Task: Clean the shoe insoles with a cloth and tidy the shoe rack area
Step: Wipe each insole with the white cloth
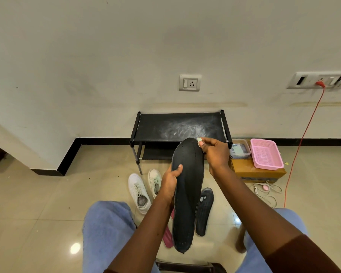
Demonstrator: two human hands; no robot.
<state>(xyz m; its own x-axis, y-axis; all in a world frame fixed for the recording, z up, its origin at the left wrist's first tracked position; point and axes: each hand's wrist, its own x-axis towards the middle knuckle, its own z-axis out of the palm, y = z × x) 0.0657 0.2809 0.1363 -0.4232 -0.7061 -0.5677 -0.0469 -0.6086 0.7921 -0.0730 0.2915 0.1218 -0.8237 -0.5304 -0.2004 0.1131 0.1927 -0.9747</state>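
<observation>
Seemingly midway — my left hand (170,182) grips one insole (187,194), my right hand (213,152) pinches the cloth (199,139) at its toe, dusty rack (177,125) beyond unwiped.

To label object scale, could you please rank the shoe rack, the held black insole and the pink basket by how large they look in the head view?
Largest: shoe rack.
Next: held black insole, close behind; its nearness to the camera inflates it.
Smallest: pink basket, clearly.

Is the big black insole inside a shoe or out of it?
Out. The left hand grips the insole in the air while the right hand pinches a cloth at its tip.
</observation>
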